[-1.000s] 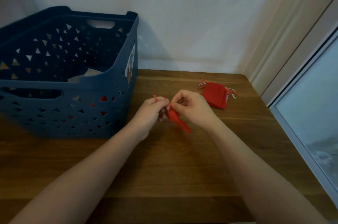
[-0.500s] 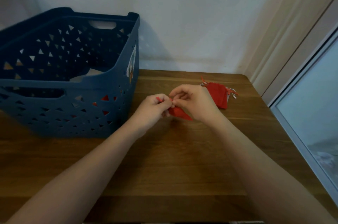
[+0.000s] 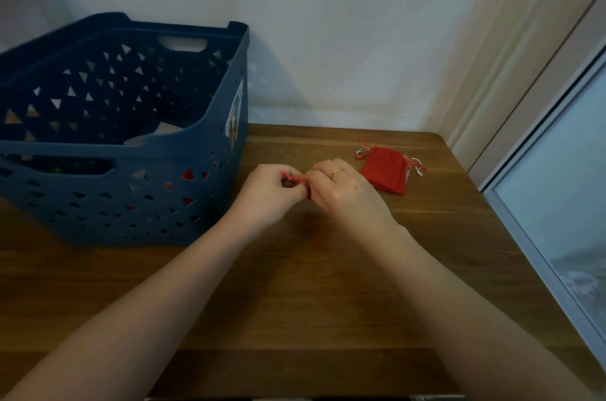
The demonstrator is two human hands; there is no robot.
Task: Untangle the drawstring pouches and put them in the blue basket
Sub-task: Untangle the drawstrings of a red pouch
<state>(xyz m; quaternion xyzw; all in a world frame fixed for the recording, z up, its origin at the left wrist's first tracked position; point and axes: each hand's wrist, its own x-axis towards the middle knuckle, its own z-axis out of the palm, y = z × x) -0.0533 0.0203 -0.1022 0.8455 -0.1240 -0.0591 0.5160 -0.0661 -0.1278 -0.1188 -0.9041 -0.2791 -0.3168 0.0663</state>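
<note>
A: Blue basket [image 3: 124,190] at the desk's left rear: contents?

B: Red shapes visible through its triangular wall holes; a pale item inside. Identification not possible.

A: Hand status?

B: Left hand [image 3: 272,194] and right hand [image 3: 344,194], both at desk centre, each pinch 1 red drawstring [image 3: 293,178]. Its pouch is mostly hidden.

A: Remaining pouches [image 3: 387,171]?

B: Red stack, right rear corner of the wooden desk [image 3: 295,286], near a white wall [image 3: 328,23].
</note>
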